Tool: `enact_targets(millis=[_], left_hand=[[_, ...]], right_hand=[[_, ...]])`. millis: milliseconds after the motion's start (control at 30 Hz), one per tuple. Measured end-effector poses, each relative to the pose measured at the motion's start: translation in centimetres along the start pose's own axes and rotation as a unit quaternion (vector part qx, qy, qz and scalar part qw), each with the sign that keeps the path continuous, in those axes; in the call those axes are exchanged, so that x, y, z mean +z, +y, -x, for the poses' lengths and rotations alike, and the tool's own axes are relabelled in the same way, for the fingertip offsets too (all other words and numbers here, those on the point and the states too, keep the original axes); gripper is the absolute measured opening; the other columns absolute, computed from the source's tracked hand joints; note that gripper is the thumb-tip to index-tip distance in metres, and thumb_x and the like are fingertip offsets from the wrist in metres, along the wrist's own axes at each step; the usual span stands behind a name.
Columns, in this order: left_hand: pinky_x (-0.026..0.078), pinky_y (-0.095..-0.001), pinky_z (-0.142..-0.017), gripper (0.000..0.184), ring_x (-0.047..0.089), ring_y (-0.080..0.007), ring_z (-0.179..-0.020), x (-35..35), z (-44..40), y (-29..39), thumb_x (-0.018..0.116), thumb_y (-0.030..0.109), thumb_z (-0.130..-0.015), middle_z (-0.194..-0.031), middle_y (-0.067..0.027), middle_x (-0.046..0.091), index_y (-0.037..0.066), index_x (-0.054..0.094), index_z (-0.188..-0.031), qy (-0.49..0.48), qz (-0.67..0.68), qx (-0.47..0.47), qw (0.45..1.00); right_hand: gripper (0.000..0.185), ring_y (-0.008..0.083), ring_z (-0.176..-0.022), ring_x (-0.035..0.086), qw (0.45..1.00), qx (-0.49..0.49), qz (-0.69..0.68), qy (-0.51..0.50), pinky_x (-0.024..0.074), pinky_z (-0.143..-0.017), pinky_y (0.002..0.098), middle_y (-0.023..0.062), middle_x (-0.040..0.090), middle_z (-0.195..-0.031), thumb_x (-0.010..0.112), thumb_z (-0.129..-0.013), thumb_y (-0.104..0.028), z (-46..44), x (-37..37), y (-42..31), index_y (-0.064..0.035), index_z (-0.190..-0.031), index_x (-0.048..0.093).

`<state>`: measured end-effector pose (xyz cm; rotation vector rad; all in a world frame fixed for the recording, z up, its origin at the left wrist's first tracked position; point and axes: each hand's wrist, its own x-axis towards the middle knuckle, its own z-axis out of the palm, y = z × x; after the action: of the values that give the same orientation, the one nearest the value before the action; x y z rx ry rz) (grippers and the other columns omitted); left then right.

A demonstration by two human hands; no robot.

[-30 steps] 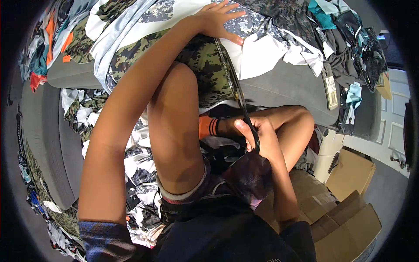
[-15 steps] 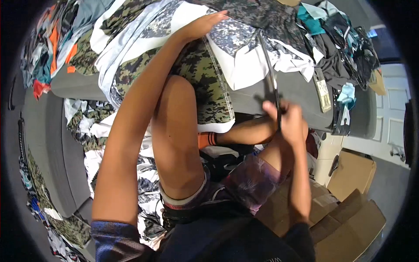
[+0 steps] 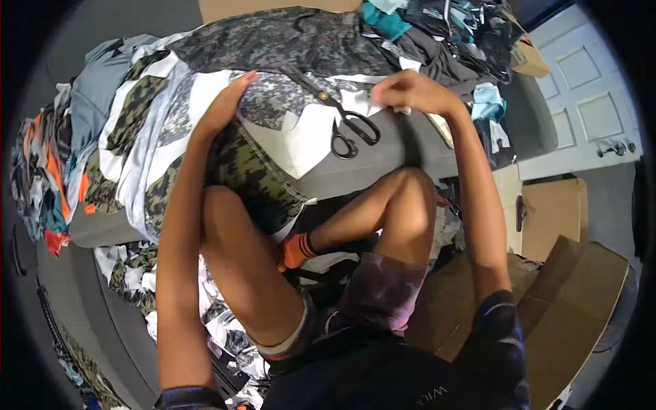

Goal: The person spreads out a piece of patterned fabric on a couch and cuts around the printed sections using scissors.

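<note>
Black-handled scissors [image 3: 326,100] lie on the fabric, out of both hands, blades pointing to the upper left. My left hand [image 3: 228,102] rests on the camouflage and white cloth with its fingers stretched out. At the right, my right hand [image 3: 411,92] has its fingers bent together at the edge of a white fabric piece [image 3: 355,101]; what lies between the fingertips is too small to make out. Green camouflage cloth [image 3: 249,171] hangs over the sofa edge near my knee. Dark camouflage fabric [image 3: 273,39] spreads behind the scissors.
Fabric scraps [image 3: 48,164] are heaped on the left of the grey sofa [image 3: 437,156]. Dark plastic bags [image 3: 478,41] lie at the upper right. Open cardboard boxes [image 3: 574,301] stand at the lower right, near a white door [image 3: 588,96]. More scraps cover the floor.
The scissors have left my right hand and now lie on the fabric. That hand has moved up to the white cloth. The camera view has turned to the right.
</note>
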<state>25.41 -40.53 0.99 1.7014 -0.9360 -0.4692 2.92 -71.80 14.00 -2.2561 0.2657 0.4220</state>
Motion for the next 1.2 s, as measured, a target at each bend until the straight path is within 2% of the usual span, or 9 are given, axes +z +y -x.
enact_targets(millis=[33, 100, 167, 300, 433, 533, 800, 933, 1200], left_hand=[[0.024, -0.0298, -0.112, 0.049, 0.042, -0.0204, -0.129, 0.3, 0.1, 0.1, 0.03, 0.031, -0.103, -0.14, -0.0085, 0.049, -0.003, 0.046, -0.135, -0.002, 0.006, 0.003, 1.0], [0.027, -0.0292, -0.111, 0.045, 0.042, -0.0217, -0.13, 0.1, 0.2, 0.3, 0.032, 0.027, -0.103, -0.139, -0.0103, 0.049, -0.003, 0.053, -0.129, 0.005, 0.011, 0.003, 1.0], [0.027, -0.0292, -0.111, 0.045, 0.042, -0.0216, -0.13, 0.1, 0.6, 0.4, 0.032, 0.027, -0.103, -0.139, -0.0103, 0.049, -0.003, 0.053, -0.129, 0.007, 0.004, 0.0, 1.0], [0.027, -0.029, -0.111, 0.045, 0.043, -0.0213, -0.129, 0.4, 0.3, 0.7, 0.033, 0.027, -0.103, -0.139, -0.0102, 0.049, -0.003, 0.052, -0.13, 0.011, -0.014, -0.001, 1.0], [0.027, -0.0285, -0.111, 0.045, 0.044, -0.0206, -0.128, 0.6, 0.3, 0.5, 0.032, 0.028, -0.103, -0.138, -0.0099, 0.05, -0.003, 0.052, -0.13, 0.02, -0.025, -0.002, 0.999], [0.027, -0.0284, -0.11, 0.046, 0.044, -0.0201, -0.128, 0.3, 0.3, 0.6, 0.032, 0.029, -0.104, -0.138, -0.0096, 0.05, -0.002, 0.051, -0.131, 0.015, -0.022, -0.002, 1.0], [0.028, -0.0281, -0.11, 0.047, 0.045, -0.0191, -0.126, 0.2, 0.3, 0.7, 0.031, 0.03, -0.104, -0.136, -0.0088, 0.052, -0.001, 0.047, -0.134, 0.008, -0.008, -0.016, 1.0], [0.028, -0.0282, -0.11, 0.047, 0.046, -0.0191, -0.125, 0.3, 0.3, 0.7, 0.03, 0.03, -0.104, -0.136, -0.0085, 0.052, -0.001, 0.046, -0.136, -0.002, -0.005, -0.011, 1.0], [0.026, -0.0288, -0.111, 0.049, 0.045, -0.0189, -0.126, 0.6, 0.4, 1.2, 0.028, 0.031, -0.104, -0.137, -0.0078, 0.051, -0.001, 0.044, -0.137, -0.001, -0.005, -0.023, 1.0]], right_hand=[[0.034, 0.0092, -0.068, 0.053, 1.0, 0.005, 0.003, 0.002, 0.044, -0.062, 0.0235, 0.0037, 0.064, -0.081, 0.068, -0.081, -0.032, 1.2, -0.8, 1.9, -0.0009, -0.094, 0.068], [0.033, 0.0133, -0.072, 0.056, 0.956, -0.043, 0.039, 0.288, 0.0462, -0.066, 0.0254, 0.0071, 0.066, -0.087, 0.066, -0.08, -0.023, 2.9, -1.8, 8.4, 0.0003, -0.102, 0.068], [0.035, 0.0193, -0.072, 0.058, 0.893, -0.085, 0.233, 0.374, 0.048, -0.069, 0.0286, 0.0086, 0.068, -0.088, 0.065, -0.077, -0.02, 4.2, -1.6, 15.1, 0.0003, -0.106, 0.067], [0.04, 0.0238, -0.064, 0.057, 0.891, -0.136, 0.172, 0.398, 0.0483, -0.067, 0.0318, 0.0086, 0.067, -0.078, 0.066, -0.074, -0.021, 5.3, 0.6, 18.1, 0.0001, -0.108, 0.066], [0.043, 0.0232, -0.059, 0.054, 0.901, 0.023, 0.291, 0.321, 0.0464, -0.061, 0.034, 0.0101, 0.066, -0.073, 0.066, -0.074, -0.022, 6.7, 0.7, 14.4, 0.0004, -0.11, 0.065], [0.037, 0.0252, -0.053, 0.05, 0.93, -0.034, 0.229, 0.286, 0.0438, -0.055, 0.0363, 0.0124, 0.063, -0.065, 0.064, -0.076, -0.024, 6.8, -2.8, 15.5, 0.0022, -0.102, 0.065], [0.044, 0.04, -0.073, 0.062, 0.887, -0.003, 0.184, 0.424, 0.0484, -0.064, 0.0431, 0.0207, 0.068, -0.09, 0.059, -0.082, -0.03, 4.6, -5.2, 20.3, 0.0007, -0.113, 0.055], [0.04, 0.037, -0.077, 0.062, 0.825, 0.105, 0.358, 0.425, 0.0472, -0.068, 0.0405, 0.0205, 0.066, -0.09, 0.052, -0.089, -0.032, 5.9, -2.6, 16.3, -0.0013, -0.115, 0.054], [0.045, 0.041, -0.087, 0.062, 0.854, 0.112, 0.246, 0.444, 0.0474, -0.076, 0.0431, 0.0212, 0.067, -0.099, 0.042, -0.094, -0.039, 6.1, -3.0, 17.0, -0.0018, -0.113, 0.059]])
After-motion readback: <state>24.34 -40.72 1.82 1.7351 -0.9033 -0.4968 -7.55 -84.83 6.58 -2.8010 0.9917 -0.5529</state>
